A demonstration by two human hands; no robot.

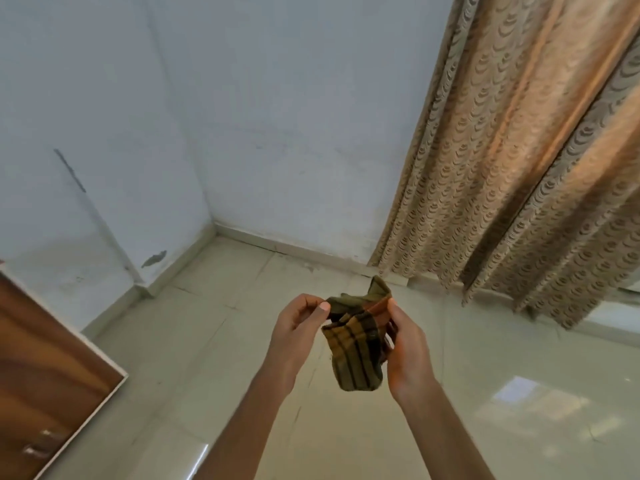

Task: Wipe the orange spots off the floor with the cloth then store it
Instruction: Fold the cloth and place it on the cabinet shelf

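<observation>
A small checked cloth (353,344) in olive, orange and black hangs bunched between both hands, above the floor. My left hand (298,327) pinches its upper left corner between thumb and fingers. My right hand (405,351) grips its right side, fingers curled behind the fabric. The pale glossy floor tiles (214,368) below show no orange spots in this view.
A brown wooden door or cabinet panel (45,375) with a metal handle stands at the lower left. A beige patterned curtain (519,168) hangs on the right down to the floor. Blue-white walls (242,116) meet in a corner ahead.
</observation>
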